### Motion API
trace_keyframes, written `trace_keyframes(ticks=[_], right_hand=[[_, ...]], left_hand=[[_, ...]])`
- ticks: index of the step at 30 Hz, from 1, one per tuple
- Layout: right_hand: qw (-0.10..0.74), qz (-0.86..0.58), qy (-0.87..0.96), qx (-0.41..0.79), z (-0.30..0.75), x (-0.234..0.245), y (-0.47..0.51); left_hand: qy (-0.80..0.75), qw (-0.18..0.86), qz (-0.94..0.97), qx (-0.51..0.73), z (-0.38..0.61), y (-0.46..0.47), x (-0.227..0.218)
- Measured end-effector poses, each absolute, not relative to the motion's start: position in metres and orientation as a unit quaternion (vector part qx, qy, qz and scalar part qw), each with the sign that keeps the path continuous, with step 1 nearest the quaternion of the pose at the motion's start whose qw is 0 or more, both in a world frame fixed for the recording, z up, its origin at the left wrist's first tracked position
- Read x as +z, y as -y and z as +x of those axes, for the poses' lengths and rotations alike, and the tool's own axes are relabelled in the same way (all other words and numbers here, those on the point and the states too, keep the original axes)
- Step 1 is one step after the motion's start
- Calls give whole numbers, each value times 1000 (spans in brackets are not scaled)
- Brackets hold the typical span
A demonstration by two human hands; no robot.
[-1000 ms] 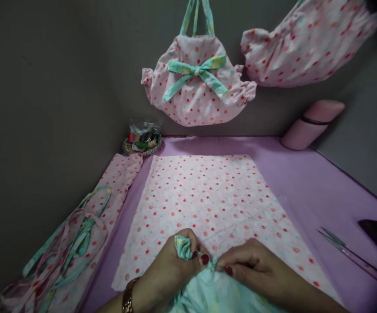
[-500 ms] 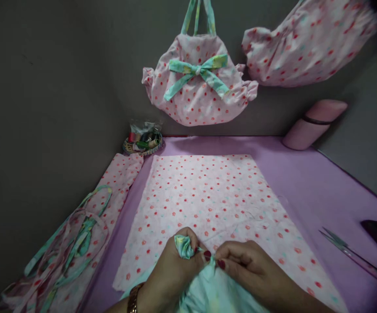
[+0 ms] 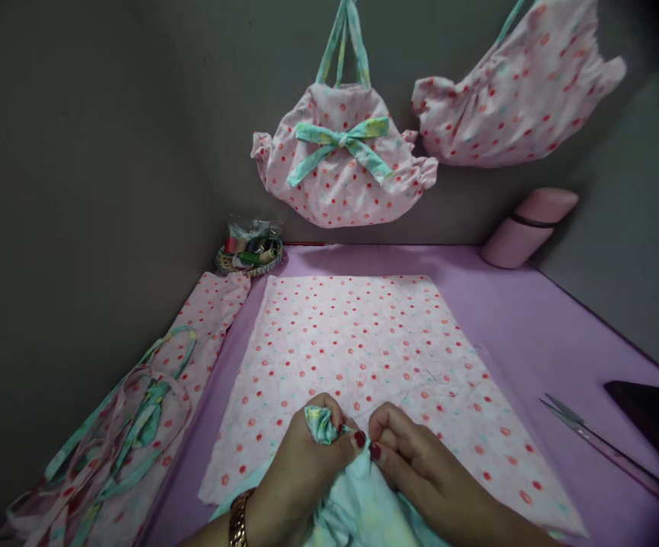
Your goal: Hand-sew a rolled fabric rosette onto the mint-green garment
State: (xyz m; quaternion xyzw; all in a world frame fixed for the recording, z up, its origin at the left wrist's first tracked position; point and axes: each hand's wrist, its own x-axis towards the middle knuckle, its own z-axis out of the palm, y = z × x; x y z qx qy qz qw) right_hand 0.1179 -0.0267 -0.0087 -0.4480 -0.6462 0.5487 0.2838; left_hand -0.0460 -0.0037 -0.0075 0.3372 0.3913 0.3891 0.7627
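Mint cloth (image 3: 363,501), blotched with yellow, bunches up at the near side of the desk (image 3: 534,334), gathered between a person's two hands. The left hand (image 3: 306,460) is curled round a twist of it, with a crumpled end (image 3: 318,424) poking out above the fist and the thumb pressed on a fold. The right hand (image 3: 414,460) comes in just beside it, thumb and forefinger pinching the same gathered spot, the other fingers tucked in. Whatever else might be between those fingertips is too small for me to make out. A bracelet (image 3: 238,520) circles the left wrist.

Beneath the hands, a pink sheet (image 3: 352,327) dotted with red lies flat over the purple desk. Off to the right are scissors (image 3: 588,434), their points slightly apart, near a dark object (image 3: 648,418) at the edge. On the left, mint and pink strips (image 3: 152,414) lie tangled over more pink fabric (image 3: 215,304), and past that sits a basket (image 3: 226,262) of thread. A pink bottle (image 3: 517,239) stands in the far right corner. Above the desk hang two dotted bags: one (image 3: 346,205) with a mint bow (image 3: 343,140), the other (image 3: 511,106) tilted, to its right.
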Motion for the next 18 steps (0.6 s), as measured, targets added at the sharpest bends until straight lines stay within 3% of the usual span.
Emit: trace_keyframes(ticks=[5, 14, 18], right_hand=[[347, -473, 719, 373, 115, 0, 23], [380, -315, 870, 25, 108, 4, 29], [406, -250, 877, -55, 106, 2, 33]], left_hand=[[-415, 727, 388, 384, -46, 3, -6], [-427, 684, 483, 342, -47, 7, -3], [-421, 661, 531, 324, -47, 12, 1]])
